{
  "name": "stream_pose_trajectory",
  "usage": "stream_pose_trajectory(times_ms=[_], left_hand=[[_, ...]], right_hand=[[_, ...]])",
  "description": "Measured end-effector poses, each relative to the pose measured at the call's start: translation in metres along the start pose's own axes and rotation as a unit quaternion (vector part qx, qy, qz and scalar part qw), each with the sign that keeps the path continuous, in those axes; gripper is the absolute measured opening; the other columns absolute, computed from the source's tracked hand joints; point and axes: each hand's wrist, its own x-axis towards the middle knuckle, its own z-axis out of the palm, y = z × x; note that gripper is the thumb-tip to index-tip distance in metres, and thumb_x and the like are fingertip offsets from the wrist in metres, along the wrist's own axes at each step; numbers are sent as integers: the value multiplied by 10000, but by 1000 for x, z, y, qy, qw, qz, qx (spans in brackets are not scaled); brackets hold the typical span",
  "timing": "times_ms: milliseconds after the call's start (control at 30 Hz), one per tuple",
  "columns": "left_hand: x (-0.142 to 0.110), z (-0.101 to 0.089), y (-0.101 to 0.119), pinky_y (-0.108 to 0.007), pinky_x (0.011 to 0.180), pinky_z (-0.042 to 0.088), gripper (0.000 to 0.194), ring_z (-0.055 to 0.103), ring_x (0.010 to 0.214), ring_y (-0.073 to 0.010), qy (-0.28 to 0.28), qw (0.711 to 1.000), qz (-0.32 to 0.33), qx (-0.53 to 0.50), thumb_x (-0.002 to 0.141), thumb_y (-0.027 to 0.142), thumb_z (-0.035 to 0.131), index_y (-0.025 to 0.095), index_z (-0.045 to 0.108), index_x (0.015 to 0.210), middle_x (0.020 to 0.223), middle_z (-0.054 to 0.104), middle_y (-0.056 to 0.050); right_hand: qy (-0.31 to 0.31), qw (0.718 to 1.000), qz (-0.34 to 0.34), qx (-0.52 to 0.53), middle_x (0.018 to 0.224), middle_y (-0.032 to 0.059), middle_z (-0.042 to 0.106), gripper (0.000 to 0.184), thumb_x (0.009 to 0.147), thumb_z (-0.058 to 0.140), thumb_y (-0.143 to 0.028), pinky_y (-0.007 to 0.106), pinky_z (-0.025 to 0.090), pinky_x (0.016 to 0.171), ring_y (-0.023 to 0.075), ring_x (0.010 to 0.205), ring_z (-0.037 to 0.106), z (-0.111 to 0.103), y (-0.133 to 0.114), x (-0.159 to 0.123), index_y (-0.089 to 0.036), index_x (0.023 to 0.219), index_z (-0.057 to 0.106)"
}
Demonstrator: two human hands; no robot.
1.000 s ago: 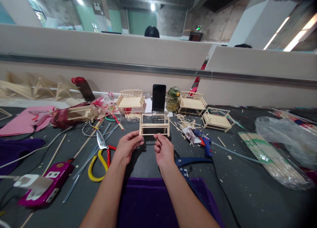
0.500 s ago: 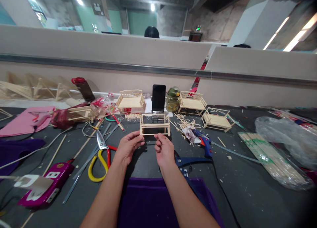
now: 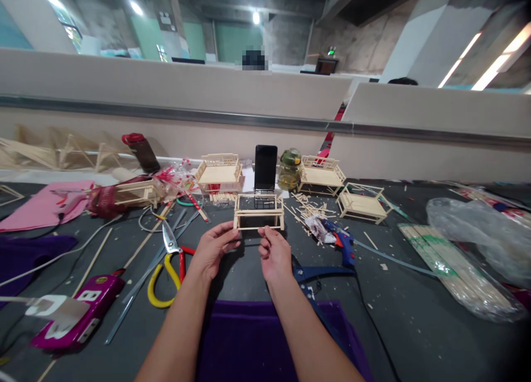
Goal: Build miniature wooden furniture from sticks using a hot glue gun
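Between my hands stands a small frame of pale wooden sticks (image 3: pixel 259 211), an open rectangle with crossbars. My left hand (image 3: pixel 215 249) pinches its lower left corner between thumb and fingers. My right hand (image 3: pixel 274 252) is closed in a pinch at the front lower bar, right of its middle; whether the fingertips grip the bar or a small piece there, I cannot make out. Just behind the frame, a black phone (image 3: pixel 266 169) stands upright in a wire holder (image 3: pixel 264 198). Loose short sticks (image 3: pixel 311 206) lie to the right of the frame.
Stick-built miniature beds (image 3: pixel 219 173) stand at the back. On the left are yellow-and-red scissors (image 3: pixel 170 266) and a magenta power strip (image 3: pixel 78 310). A blue glue gun (image 3: pixel 344 243), blue cutter (image 3: pixel 323 271) and bagged sticks (image 3: pixel 460 271) lie right. Purple cloth (image 3: pixel 253 343) lies in front.
The whole view has shifted slightly. My hands and the stick frame keep almost the same places relative to each other.
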Motion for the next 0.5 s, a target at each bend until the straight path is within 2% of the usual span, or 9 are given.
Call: stream_pose_trajectory(times_ms=[233,333,400,500], left_hand=[[-4,1,6,-245,639,558,380,657,715,-140,20,999,21,32,602,289,834,121,702,918,803,694,-58],[-6,4,6,-251,648,557,394,662,720,-146,17,999,19,34,603,290,834,123,691,929,804,702,-61],[-7,5,3,-260,657,561,414,672,725,-151,2,1000,5,24,592,255,843,131,675,950,823,712,-68],[-7,10,-6,-282,695,571,423,684,721,-152,-41,998,-51,-18,581,169,847,142,653,956,838,722,-70]], right_hand=[[-5,1000,-3,5,649,9,677,246,609,781,-224,123,252,332,30,408,403,-1,2,2,-158,705,564],[-7,1000,-2,7,642,9,676,248,604,782,-228,126,250,327,31,402,401,-1,2,3,-160,697,562],[-11,1000,-1,9,648,9,678,248,602,783,-230,128,256,326,31,402,402,-1,2,3,-161,697,566],[-20,1000,3,11,665,13,686,244,598,785,-229,126,264,328,31,404,409,0,1,3,-160,705,577]])
